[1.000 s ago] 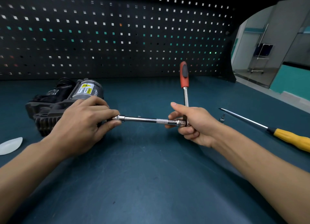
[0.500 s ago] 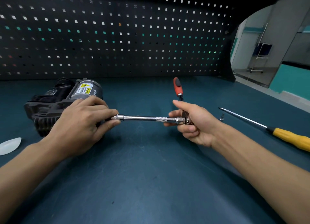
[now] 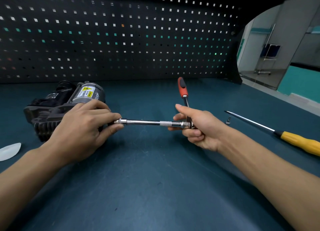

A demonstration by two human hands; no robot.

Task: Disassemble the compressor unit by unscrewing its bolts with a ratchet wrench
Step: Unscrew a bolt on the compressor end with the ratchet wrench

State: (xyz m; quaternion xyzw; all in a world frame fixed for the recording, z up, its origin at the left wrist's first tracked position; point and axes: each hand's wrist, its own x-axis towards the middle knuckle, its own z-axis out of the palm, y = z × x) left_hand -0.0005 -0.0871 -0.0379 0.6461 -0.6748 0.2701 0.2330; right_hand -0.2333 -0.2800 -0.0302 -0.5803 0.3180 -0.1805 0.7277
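At compressor (image 3: pixel 52 109) edge | left hand (image 3: pixel 83 128) pinches extension (image 3: pixel 147 122) | right hand (image 3: pixel 200 130) grips ratchet wrench (image 3: pixel 183 88)

I stood at a dark teal bench (image 3: pixel 155 187) backed by a black pegboard (image 3: pixel 121 40), with a grey wall (image 3: pixel 290 31) and a teal panel (image 3: pixel 299 82) brightly lit to my right.

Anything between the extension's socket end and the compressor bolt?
Nothing visible. The extension bar runs from the ratchet wrench in the right hand to the compressor, where the left hand pinches its socket end. Those fingers hide the bolt contact itself.
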